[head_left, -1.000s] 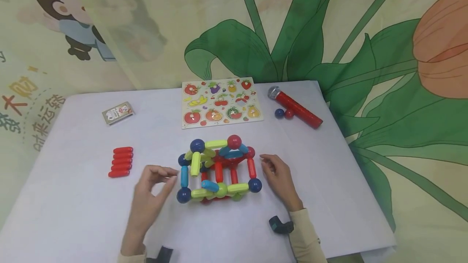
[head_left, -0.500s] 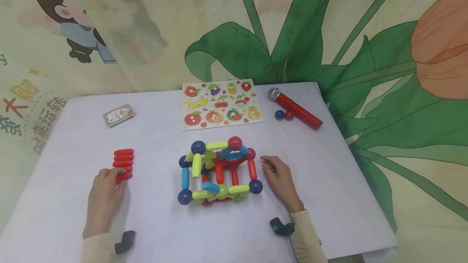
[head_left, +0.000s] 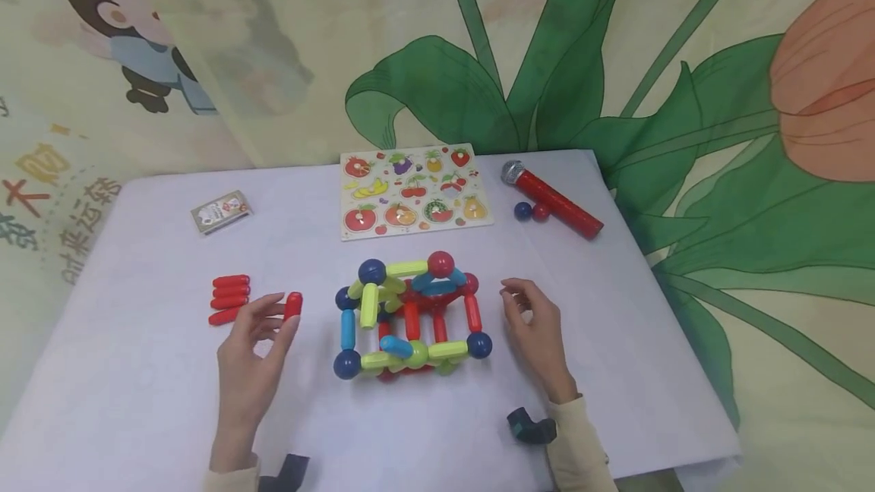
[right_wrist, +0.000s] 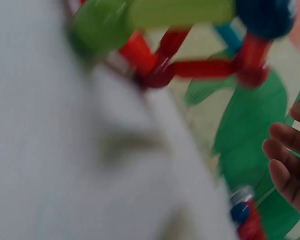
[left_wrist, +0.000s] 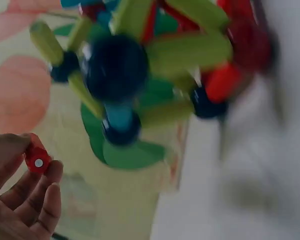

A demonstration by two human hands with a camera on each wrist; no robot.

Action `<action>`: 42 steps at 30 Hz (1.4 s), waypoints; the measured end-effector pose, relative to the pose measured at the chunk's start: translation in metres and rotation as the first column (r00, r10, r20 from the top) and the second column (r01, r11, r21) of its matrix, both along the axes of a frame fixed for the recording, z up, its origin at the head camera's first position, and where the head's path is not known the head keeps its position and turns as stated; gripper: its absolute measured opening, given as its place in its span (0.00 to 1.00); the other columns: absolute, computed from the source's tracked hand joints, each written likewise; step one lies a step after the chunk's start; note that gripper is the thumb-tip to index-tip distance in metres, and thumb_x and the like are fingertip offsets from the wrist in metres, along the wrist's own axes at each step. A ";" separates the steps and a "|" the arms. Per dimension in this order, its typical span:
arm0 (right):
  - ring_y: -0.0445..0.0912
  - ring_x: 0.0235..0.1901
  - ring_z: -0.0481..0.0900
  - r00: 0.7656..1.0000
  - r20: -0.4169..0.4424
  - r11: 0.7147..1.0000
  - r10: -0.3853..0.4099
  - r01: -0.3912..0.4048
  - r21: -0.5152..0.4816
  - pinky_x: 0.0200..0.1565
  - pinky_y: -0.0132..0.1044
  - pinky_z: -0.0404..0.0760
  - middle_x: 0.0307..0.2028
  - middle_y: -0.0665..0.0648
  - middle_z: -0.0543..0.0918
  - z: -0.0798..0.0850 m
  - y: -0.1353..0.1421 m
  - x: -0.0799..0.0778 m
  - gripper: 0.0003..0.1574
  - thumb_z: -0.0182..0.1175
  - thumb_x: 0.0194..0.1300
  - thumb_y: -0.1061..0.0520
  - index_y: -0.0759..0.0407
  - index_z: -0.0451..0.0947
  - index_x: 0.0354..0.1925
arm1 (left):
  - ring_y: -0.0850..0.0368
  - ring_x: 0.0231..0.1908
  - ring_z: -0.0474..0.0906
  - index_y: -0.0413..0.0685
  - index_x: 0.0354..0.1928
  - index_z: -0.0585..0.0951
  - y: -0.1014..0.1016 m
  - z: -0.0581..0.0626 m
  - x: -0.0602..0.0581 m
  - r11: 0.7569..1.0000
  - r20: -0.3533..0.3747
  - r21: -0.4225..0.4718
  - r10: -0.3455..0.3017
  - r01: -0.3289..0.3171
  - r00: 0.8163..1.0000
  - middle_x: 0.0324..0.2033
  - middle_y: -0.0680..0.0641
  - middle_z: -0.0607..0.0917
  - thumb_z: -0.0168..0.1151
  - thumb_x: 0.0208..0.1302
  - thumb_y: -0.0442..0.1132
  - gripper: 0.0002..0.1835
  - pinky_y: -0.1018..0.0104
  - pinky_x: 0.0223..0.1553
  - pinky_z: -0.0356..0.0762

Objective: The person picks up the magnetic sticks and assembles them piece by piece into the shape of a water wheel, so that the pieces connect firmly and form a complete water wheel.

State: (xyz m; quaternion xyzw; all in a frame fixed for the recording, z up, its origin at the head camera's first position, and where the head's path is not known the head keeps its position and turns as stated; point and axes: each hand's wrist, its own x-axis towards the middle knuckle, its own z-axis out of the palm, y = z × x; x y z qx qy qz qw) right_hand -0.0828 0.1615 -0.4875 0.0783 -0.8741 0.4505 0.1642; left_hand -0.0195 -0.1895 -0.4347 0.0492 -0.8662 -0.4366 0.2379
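My left hand (head_left: pixel 251 370) pinches a red magnetic rod (head_left: pixel 292 306) between thumb and fingers, raised to the left of the built frame. In the left wrist view the rod (left_wrist: pixel 38 161) shows a pale round dot at its end. A frame of rods and balls (head_left: pixel 413 355) in blue, red and green stands at the table's middle. One light blue rod (head_left: pixel 396 346) and one green rod (head_left: pixel 368 306) each jut out with a free end. To the right of the frame, my right hand (head_left: pixel 536 336) is loosely curled, holding nothing and apart from the frame.
Several red rods (head_left: pixel 230 291) lie in a column left of my left hand. A fruit puzzle board (head_left: pixel 417 228) is behind the frame. A red microphone (head_left: pixel 560 202), a blue ball (head_left: pixel 522 211) and a red ball (head_left: pixel 541 212) lie back right. A small box (head_left: pixel 222 212) sits back left.
My left hand reached left to the red rods, took one, and came back right toward the frame with it. My right hand shifted slightly right.
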 end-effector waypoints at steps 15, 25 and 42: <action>0.45 0.41 0.83 0.864 -0.254 0.803 0.434 -0.499 -0.326 0.46 0.37 0.82 0.44 0.62 0.83 0.072 -0.054 0.052 0.26 0.63 0.54 0.75 0.69 0.73 0.53 | 0.58 0.42 0.81 0.44 0.50 0.79 0.107 0.047 0.020 0.868 -0.238 -0.251 -0.485 0.429 0.842 0.42 0.50 0.85 0.52 0.67 0.58 0.25 0.79 0.52 0.72; 0.46 0.41 0.82 0.878 -0.237 0.819 0.415 -0.475 -0.324 0.46 0.37 0.82 0.41 0.61 0.83 0.066 -0.057 0.050 0.25 0.65 0.50 0.76 0.67 0.75 0.48 | 0.58 0.42 0.81 0.44 0.50 0.79 0.101 0.044 0.018 0.883 -0.270 -0.283 -0.449 0.375 0.852 0.43 0.50 0.85 0.54 0.67 0.57 0.24 0.77 0.49 0.75; 0.42 0.39 0.80 0.950 -0.056 0.939 0.308 -0.313 -0.143 0.45 0.42 0.82 0.40 0.49 0.84 0.034 -0.039 0.039 0.19 0.70 0.53 0.65 0.56 0.79 0.45 | 0.35 0.53 0.69 0.38 0.60 0.71 -0.062 -0.018 -0.003 0.934 0.230 -0.357 0.101 -0.012 0.968 0.53 0.33 0.73 0.64 0.60 0.31 0.25 0.40 0.51 0.72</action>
